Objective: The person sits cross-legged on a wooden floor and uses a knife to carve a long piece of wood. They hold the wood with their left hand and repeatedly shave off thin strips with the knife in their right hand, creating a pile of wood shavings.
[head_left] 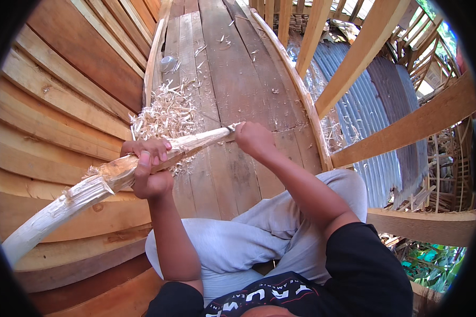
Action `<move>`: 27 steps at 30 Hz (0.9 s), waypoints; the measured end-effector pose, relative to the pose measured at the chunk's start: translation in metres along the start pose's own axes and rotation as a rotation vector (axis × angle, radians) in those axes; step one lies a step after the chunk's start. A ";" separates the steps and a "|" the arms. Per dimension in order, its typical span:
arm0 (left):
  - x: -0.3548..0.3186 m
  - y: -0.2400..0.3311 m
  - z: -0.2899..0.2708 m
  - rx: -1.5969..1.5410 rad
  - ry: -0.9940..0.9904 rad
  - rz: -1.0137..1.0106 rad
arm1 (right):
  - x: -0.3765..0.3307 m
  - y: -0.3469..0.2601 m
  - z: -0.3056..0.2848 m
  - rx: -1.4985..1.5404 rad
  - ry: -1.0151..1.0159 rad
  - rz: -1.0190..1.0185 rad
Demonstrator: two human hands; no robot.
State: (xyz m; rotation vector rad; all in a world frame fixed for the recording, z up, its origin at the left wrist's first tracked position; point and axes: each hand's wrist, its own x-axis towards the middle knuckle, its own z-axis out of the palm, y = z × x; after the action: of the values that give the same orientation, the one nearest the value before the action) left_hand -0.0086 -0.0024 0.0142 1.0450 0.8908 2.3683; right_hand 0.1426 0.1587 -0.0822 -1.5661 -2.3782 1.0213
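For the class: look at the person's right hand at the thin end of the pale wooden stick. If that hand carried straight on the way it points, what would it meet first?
The right hand points up-left along the plank floor. Probably it would first meet the pile of wood shavings; depth is unclear.

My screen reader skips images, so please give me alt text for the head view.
A person's left hand grips a long pale stripped wooden pole while the right hand works at its far end, above a pile of light wood shavings on a brown plank floor.

Pale, rough-hewn wooden stick (116, 177), curly dry wood shavings (166, 113), weathered matt plank floor (238, 74), corrugated metal sheet (354, 105)
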 end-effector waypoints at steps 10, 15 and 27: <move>-0.003 0.005 0.003 0.011 -0.061 0.003 | -0.017 -0.017 -0.003 0.001 0.074 -0.055; -0.002 0.001 0.003 0.023 -0.037 0.010 | 0.004 0.006 0.007 -0.005 0.096 -0.046; 0.002 0.002 0.011 0.039 -0.055 0.002 | 0.010 0.010 0.004 -0.036 0.109 -0.061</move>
State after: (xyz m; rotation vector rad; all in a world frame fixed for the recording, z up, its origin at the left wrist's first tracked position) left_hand -0.0023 0.0016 0.0222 1.1208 0.9199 2.3211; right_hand 0.1437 0.1673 -0.0938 -1.5101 -2.3679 0.8632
